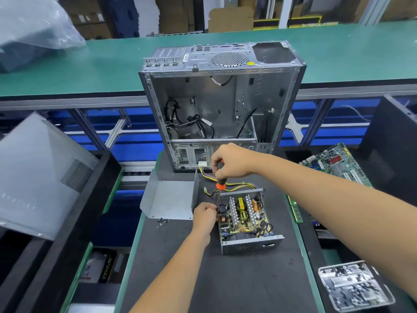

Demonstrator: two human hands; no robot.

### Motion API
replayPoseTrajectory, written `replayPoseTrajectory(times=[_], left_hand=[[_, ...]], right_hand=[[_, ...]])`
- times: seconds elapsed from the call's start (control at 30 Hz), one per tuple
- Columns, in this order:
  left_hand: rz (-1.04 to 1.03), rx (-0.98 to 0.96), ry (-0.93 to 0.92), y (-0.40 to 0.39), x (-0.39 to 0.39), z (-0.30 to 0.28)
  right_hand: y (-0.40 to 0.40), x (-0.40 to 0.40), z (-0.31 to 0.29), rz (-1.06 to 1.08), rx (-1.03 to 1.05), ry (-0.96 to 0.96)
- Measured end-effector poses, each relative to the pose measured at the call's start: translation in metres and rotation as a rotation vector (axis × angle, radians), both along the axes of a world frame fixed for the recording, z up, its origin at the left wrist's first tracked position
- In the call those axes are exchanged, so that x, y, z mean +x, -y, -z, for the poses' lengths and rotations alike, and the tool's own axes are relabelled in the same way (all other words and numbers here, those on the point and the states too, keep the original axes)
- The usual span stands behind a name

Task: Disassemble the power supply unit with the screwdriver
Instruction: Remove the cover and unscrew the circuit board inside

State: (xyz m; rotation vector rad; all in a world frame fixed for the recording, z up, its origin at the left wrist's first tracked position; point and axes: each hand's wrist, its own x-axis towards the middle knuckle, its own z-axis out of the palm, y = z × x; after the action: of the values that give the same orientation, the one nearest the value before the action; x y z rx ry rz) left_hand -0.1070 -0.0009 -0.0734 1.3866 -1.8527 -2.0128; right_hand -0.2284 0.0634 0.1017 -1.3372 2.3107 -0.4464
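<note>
1. The right hand (230, 161) has its grip wrapped round the top of the screwdriver (220, 184), whose long axis stands nearly upright, handle at 12 o'clock and tip at 6 o'clock.
2. The tip meets the circuit board's left edge, at 9 o'clock on the opened power supply unit (246, 219).
3. The left hand (204, 219) pinches something small right beside the tip; what it is I cannot tell. This hand lies nearer the screw point.
4. The removed cover (169, 199) and loose screws (163, 221) lie at 9 o'clock from the unit on the desk (225, 279).
5. Likely step: backing out a board screw.
</note>
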Motion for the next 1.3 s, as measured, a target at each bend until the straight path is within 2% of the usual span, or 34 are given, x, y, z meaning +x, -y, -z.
replayPoseTrajectory(times=[0.27,0.57,0.8,0.87,1.07,1.3], left_hand=[[0.047,-0.042,-0.180,-0.002,0.020,0.003],[0.208,-0.170,-0.199,0.005,0.047,-0.010],[0.181,-0.205,-0.193,0.029,0.081,-0.025],[0.183,-0.291,-0.153,0.042,0.089,-0.027],[0.305,-0.759,0.097,0.079,0.100,-0.018],[0.381,-0.963,0.210,0.085,0.096,-0.006]], right_hand=[[-0.008,-0.005,-0.003,0.084,-0.043,0.129],[-0.004,0.003,-0.009,0.085,-0.040,0.217],[0.004,0.020,-0.023,-0.014,0.144,0.356],[0.008,0.028,-0.027,-0.021,0.123,0.311],[0.016,0.037,-0.030,-0.055,0.107,0.177],[0.008,0.034,-0.025,-0.064,0.107,0.154]])
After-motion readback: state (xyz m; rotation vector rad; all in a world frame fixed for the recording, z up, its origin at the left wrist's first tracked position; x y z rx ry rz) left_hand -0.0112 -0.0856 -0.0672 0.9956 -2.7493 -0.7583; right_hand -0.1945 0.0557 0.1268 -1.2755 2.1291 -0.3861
